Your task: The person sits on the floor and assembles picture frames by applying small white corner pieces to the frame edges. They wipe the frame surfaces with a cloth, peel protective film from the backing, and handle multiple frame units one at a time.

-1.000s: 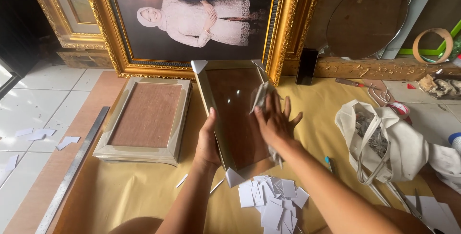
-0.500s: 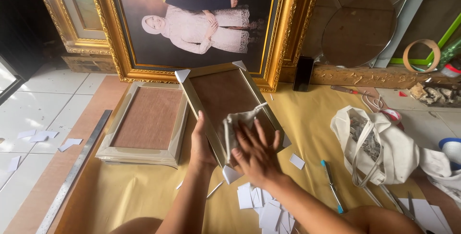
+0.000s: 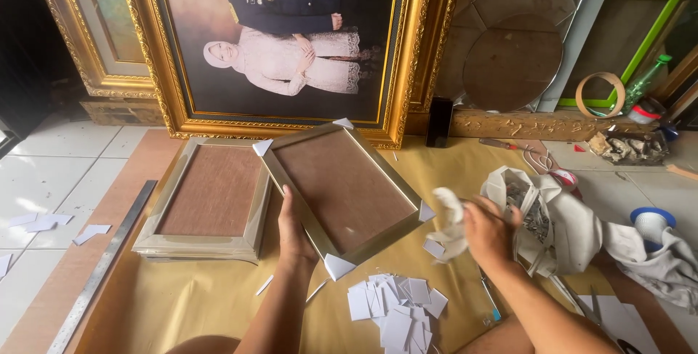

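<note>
Our left hand [image 3: 292, 232] gripped the silver frame's [image 3: 342, 190] edge; our right hand [image 3: 488, 232] pinched a white cloth [image 3: 449, 229] beside a white bag [image 3: 542, 212] holding small metal pieces.

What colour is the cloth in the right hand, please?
The cloth is white, seen in the head view.

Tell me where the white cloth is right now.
The cloth is in the right hand, right of the tilted frame and just left of the white bag.
</note>
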